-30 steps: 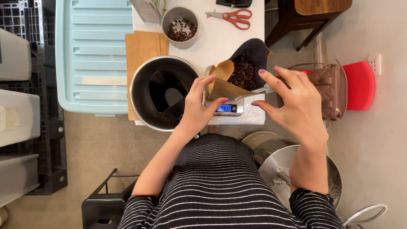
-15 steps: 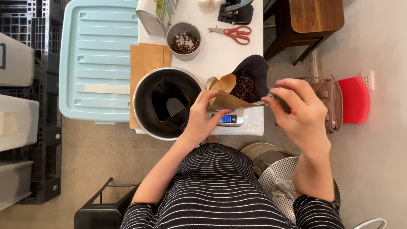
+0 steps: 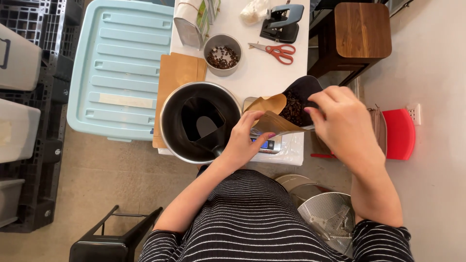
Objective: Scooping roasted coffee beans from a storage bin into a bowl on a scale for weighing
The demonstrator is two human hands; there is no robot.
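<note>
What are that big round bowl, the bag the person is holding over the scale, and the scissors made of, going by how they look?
The big bowl looks like metal with a brushed silvery rim; its inside reads dark. The bag, held by the left hand and right hand, looks like tan kraft paper: matte, creased, folding stiffly. The scissors seem to have steel blades, grey and shiny, with glossy red handles, probably plastic.

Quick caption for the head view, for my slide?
Both hands, left hand and right hand, hold a kraft bag over a scale.
</note>
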